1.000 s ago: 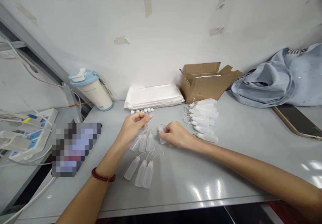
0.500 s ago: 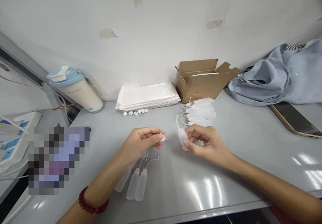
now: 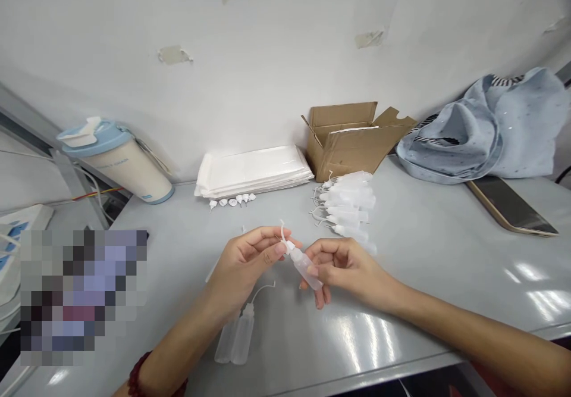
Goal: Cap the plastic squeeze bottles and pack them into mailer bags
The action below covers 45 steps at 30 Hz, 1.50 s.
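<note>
My right hand [image 3: 341,263] is closed around a small translucent squeeze bottle [image 3: 304,266], which tilts with its top toward the left. My left hand [image 3: 254,254] pinches a small white cap [image 3: 289,246] at the neck of that bottle. A thin bent tube [image 3: 282,230] sticks up there beside the left fingertips. Below my left hand lie more squeeze bottles [image 3: 243,334], one with a curved thin tube. Beyond my right hand lies a pile of similar bottles [image 3: 345,197] with tubes and thin tips pointing left.
A row of small white caps [image 3: 232,202] lies before a stack of white packets [image 3: 254,171]. Behind stands an open cardboard box [image 3: 352,153]. A tumbler [image 3: 129,162] leans at left; a blue cloth bag [image 3: 482,132] and a phone [image 3: 513,206] are at right.
My hands have come together. The bottle in my right hand has moved left and tilted, and the cap in my left hand now meets its neck. The view has shifted slightly.
</note>
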Available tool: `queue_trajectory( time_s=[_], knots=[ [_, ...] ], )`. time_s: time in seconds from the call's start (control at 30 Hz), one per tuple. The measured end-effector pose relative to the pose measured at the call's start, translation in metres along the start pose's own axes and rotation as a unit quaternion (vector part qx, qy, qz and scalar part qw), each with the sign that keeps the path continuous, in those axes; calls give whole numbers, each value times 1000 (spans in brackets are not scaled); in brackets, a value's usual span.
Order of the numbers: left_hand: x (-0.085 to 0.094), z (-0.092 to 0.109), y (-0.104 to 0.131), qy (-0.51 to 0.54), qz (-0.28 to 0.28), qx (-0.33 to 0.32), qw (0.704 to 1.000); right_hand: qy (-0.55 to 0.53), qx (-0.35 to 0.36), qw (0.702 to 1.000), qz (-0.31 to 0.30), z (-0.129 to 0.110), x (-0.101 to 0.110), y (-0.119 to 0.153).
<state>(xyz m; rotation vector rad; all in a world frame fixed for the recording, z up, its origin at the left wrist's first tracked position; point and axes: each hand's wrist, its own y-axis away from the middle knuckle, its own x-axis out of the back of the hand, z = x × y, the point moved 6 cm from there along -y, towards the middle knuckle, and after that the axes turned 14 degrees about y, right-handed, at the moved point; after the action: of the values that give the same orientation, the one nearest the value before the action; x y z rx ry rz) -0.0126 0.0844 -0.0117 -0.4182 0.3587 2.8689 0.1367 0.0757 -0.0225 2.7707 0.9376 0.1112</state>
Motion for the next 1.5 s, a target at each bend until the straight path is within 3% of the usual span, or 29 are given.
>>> queue_trajectory(
  time_s=[0.2,0.5,0.67,0.8,0.97,1.1,1.17,1.5],
  knots=[
    [0,9,4,-107,13,-53,993,33,-8,999,36,-3,5,-1],
    [-2,6,0,-130,3,-31,991,29,-10,999,35,-8,5,1],
    [-7,2,1,-114,-51,13,992,99,28,993,63,-11,7,5],
    [-9,4,3,-166,-62,2,984,160,36,983,82,-11,10,6],
    [-14,8,4,-222,-76,-54,971,76,13,996,37,-4,9,2],
    [-21,14,8,-324,-103,-152,928,-83,-66,994,-20,7,5,0],
    [-24,15,11,-346,-115,-169,916,-118,-90,989,-26,8,4,1],
    [-28,9,8,-334,-112,-116,929,17,-41,998,39,-5,9,3]
  ],
)
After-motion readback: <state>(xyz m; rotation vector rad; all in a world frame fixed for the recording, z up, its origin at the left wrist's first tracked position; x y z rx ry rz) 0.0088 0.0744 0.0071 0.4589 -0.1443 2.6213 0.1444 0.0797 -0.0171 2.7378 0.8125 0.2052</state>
